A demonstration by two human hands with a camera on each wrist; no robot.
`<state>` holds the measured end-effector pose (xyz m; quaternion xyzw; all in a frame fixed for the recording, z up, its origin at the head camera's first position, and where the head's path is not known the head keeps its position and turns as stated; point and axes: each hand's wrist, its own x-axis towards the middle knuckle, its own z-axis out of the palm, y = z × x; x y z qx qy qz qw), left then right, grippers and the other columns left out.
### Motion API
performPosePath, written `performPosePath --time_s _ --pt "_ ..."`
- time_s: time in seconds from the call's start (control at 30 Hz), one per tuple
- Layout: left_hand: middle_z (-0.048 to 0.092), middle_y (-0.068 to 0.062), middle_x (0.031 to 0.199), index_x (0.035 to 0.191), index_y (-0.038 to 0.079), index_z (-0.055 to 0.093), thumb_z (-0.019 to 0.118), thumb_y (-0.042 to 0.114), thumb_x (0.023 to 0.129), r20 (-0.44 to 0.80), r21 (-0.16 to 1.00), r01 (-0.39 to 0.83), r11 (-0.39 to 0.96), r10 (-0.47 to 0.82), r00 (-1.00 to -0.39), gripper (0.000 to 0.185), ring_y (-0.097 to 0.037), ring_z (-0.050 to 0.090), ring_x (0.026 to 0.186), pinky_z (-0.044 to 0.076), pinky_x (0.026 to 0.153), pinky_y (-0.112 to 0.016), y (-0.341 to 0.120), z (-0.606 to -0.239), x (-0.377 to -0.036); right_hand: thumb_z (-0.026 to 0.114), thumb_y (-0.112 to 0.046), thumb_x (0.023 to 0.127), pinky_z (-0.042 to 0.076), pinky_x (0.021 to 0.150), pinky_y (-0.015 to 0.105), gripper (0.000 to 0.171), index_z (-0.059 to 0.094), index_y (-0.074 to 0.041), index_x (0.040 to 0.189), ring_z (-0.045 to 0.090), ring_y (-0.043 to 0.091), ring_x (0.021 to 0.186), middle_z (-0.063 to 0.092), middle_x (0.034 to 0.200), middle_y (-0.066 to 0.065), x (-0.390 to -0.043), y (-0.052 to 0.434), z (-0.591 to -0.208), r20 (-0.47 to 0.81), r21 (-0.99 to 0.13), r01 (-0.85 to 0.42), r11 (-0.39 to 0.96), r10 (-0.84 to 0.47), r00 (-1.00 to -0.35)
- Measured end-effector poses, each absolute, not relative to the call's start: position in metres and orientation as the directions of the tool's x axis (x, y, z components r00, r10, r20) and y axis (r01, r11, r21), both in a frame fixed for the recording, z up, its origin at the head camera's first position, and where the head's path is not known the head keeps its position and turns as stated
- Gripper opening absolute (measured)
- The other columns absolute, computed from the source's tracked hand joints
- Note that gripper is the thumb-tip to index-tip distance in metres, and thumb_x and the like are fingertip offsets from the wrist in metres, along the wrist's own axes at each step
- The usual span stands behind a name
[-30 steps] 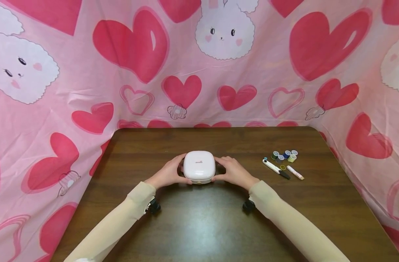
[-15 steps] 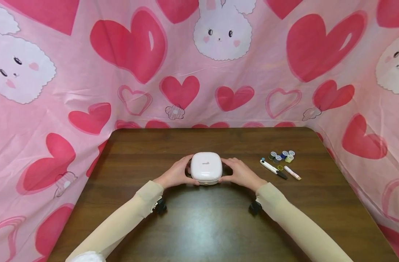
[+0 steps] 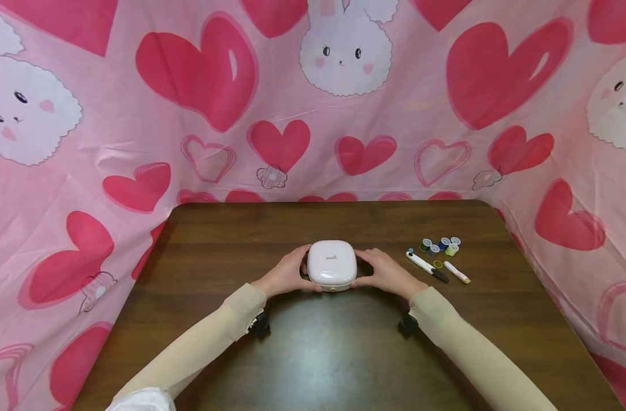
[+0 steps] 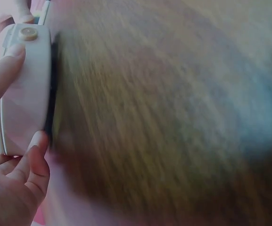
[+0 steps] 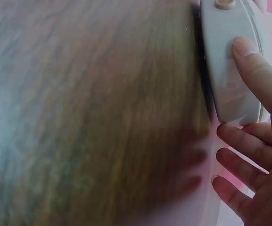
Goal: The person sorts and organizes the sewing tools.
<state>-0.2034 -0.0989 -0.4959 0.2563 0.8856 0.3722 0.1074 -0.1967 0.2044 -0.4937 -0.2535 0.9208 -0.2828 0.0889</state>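
A white, rounded-square case (image 3: 332, 262) with a glossy lid and small lettering is held at the middle of the table. Its lid is down, and a round gold button (image 4: 28, 33) shows on the front face in the left wrist view. My left hand (image 3: 286, 270) grips the left side, thumb on the front face and fingers round the side. On the opposite side my right hand (image 3: 390, 273) holds it the same way, its thumb (image 5: 246, 49) pressed to the front face in the right wrist view. A dark gap shows along the case's underside in both wrist views.
Several small thread spools (image 3: 445, 244) stand at the right. In front of them lie a white tool with a black end (image 3: 427, 266), a small yellow ring (image 3: 437, 264) and a short white stick (image 3: 456, 272). A heart-patterned cloth (image 3: 364, 114) surrounds the brown table (image 3: 231, 228).
Both hands have moved the white case a little to the right, nearer the spools, keeping the same grip. The small items at the right have stayed in place on the table.
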Motion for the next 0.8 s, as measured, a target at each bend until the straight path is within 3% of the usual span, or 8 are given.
performPosePath --time_s 0.53,0.8 --pt "0.054 -0.013 0.131 0.156 -0.002 0.034 0.098 0.034 0.073 -0.021 0.736 0.346 0.582 0.530 -0.848 0.111 -0.015 0.055 0.092 0.052 0.081 -0.026 -0.0913 -0.4946 -0.2006 0.085 -0.050 0.084 0.047 0.110 0.057 0.090 0.052 -0.002 0.152 0.056 0.032 0.126 0.064 0.139 0.014 -0.1974 0.2118 -0.4968 -0.019 -0.573 -0.423 0.702 -0.528 -0.849" --pt "0.047 -0.019 0.143 0.163 -0.004 0.019 0.097 0.036 0.073 -0.067 0.744 0.311 0.591 0.529 -0.846 0.126 -0.016 0.054 0.097 0.051 0.087 -0.028 -0.0917 -0.5002 -0.2017 0.085 -0.051 0.084 0.045 0.111 0.060 0.090 0.051 -0.002 0.152 0.055 0.034 0.127 0.063 0.139 0.015 -0.1977 0.2133 -0.4996 -0.012 -0.580 -0.426 0.694 -0.530 -0.848"
